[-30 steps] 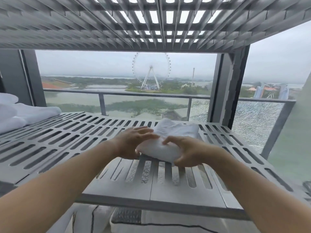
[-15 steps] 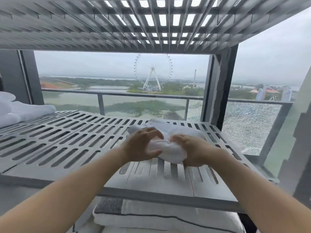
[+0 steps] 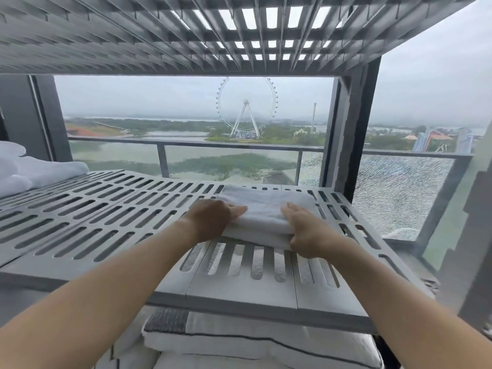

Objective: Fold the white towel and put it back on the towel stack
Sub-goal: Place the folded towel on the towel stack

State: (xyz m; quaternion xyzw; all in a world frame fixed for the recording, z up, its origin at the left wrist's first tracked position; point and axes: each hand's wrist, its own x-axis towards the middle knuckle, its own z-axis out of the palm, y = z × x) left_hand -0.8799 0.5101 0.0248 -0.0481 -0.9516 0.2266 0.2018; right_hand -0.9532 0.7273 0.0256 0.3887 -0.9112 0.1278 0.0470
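Two plush layers showed at the near edge of the towel, folded into a soft rectangle on the right of the slotted grey shelf. The left hand lay flat on its left edge, fingers straight; the right hand pinched the near corner, thumb in front. It seemed best to square the layers, then lift level from both sides so the folds held. The towel stack sat far left, well apart.
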